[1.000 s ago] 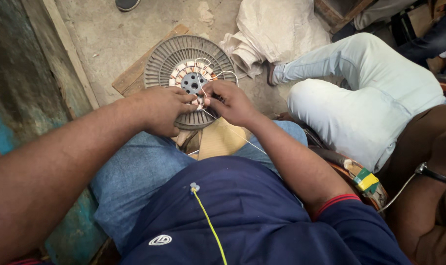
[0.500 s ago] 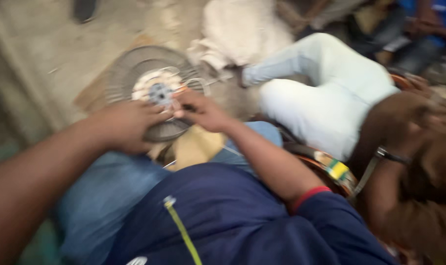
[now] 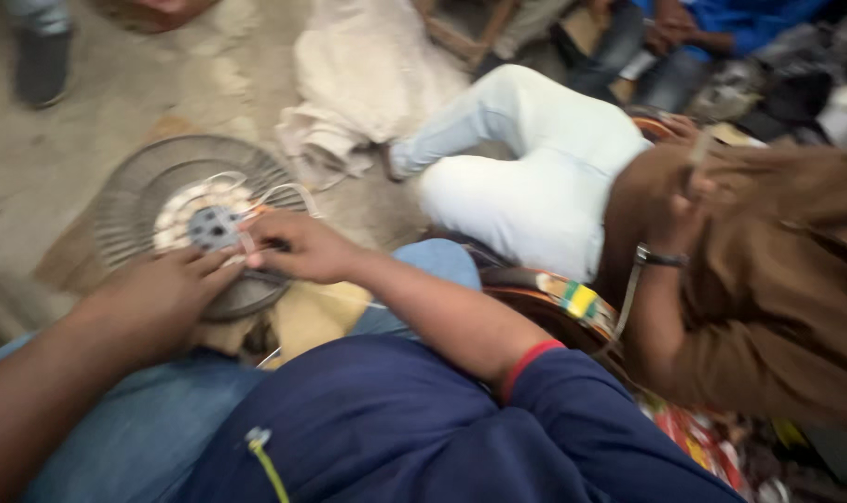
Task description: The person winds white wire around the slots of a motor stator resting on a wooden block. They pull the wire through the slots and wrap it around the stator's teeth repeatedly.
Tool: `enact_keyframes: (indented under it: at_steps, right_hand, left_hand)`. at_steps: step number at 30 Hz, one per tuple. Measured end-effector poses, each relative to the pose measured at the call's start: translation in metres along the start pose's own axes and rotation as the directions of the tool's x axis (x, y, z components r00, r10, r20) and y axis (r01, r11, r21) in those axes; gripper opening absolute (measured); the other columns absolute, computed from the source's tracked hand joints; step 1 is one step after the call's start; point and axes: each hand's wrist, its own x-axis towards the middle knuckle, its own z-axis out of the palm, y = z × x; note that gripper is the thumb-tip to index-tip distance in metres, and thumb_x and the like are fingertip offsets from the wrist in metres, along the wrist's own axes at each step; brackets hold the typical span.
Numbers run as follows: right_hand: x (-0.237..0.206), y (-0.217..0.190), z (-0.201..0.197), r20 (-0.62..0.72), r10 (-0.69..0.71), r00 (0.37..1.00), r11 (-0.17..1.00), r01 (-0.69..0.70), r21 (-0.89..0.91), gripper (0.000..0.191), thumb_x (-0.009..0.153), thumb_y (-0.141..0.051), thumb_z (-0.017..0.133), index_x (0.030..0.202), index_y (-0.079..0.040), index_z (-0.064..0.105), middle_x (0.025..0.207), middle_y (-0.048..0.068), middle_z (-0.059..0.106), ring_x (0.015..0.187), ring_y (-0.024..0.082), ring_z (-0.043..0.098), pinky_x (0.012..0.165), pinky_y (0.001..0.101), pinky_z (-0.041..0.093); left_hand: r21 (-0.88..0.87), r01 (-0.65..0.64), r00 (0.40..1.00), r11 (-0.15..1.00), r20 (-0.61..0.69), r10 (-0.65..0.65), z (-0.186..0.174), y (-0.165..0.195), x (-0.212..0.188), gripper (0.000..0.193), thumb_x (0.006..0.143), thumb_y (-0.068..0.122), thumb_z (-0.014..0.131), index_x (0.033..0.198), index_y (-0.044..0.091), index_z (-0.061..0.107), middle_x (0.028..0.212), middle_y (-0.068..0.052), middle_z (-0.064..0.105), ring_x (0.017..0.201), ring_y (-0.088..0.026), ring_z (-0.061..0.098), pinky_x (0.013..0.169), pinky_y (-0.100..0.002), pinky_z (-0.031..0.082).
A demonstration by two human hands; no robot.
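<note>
Now blurred, view swung right; both hands, left hand (image 3: 167,298), right hand (image 3: 298,247), still gripping round motor stator (image 3: 195,219).

an informal repair workshop at ground level. people sit close together on a bare, dusty concrete floor (image 3: 88,102). a round grey ribbed motor part with exposed copper windings (image 3: 195,219) rests near the left, a crumpled pale cloth sack (image 3: 368,74) lies far behind it, and colourful scraps (image 3: 703,438) litter the near right.
</note>
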Motion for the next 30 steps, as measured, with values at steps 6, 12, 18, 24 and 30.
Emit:
enact_keyframes:
  at_steps: [6,12,18,24,30]
  right_hand:
    - [0.004,-0.004,-0.002,0.006,-0.086,0.996,0.995,0.087,-0.045,0.017,0.101,-0.026,0.067,0.106,-0.011,0.069,0.113,0.009,0.072,0.125,0.031,0.065,0.103,0.0414,0.053]
    - [0.008,-0.011,0.008,-0.06,-0.106,0.993,0.966,0.088,-0.243,0.015,0.097,-0.024,0.069,0.098,-0.01,0.062,0.095,0.009,0.064,0.097,0.033,0.064,0.087,0.0466,0.05]
    - [0.014,-0.014,0.017,-0.157,-0.049,0.986,0.938,-0.008,-0.347,0.012,0.091,-0.021,0.068,0.1,-0.013,0.066,0.097,0.006,0.066,0.101,0.03,0.065,0.089,0.0451,0.048]
    - [0.01,-0.004,0.023,-0.191,-0.02,0.981,0.925,-0.054,-0.376,0.015,0.092,-0.024,0.067,0.103,-0.014,0.066,0.103,0.002,0.066,0.106,0.025,0.065,0.093,0.0426,0.047]
    - [0.011,0.001,0.025,-0.146,0.068,0.987,0.916,-0.12,-0.384,0.018,0.091,-0.026,0.067,0.105,-0.016,0.068,0.104,0.0,0.068,0.107,0.022,0.066,0.093,0.0424,0.045]
  left_hand:
    - [-0.03,0.073,0.996,0.997,0.062,-0.071,0.023,-0.015,0.008,0.098,0.069,0.041,0.078,0.156,0.024,0.036,0.16,0.0,0.043,0.144,-0.021,0.046,0.114,-0.034,0.044]
    - [-0.082,0.041,0.998,0.996,0.05,-0.037,0.024,-0.017,0.007,0.097,0.068,0.045,0.078,0.154,0.022,0.04,0.159,-0.009,0.042,0.144,-0.026,0.044,0.115,-0.036,0.041]
    - [-0.08,0.062,0.989,0.995,0.14,-0.05,-0.015,-0.006,-0.003,0.093,0.071,0.036,0.076,0.155,0.02,0.039,0.16,-0.01,0.038,0.145,-0.027,0.038,0.119,-0.036,0.035]
    - [-0.075,0.079,0.982,0.994,0.178,-0.065,-0.028,0.007,0.0,0.092,0.076,0.033,0.073,0.157,0.022,0.032,0.165,-0.007,0.03,0.148,-0.026,0.03,0.119,-0.037,0.033]
    - [0.034,0.115,0.975,0.993,0.189,-0.119,-0.027,0.017,-0.001,0.092,0.079,0.032,0.071,0.159,0.021,0.028,0.167,-0.006,0.027,0.149,-0.025,0.029,0.117,-0.042,0.037]
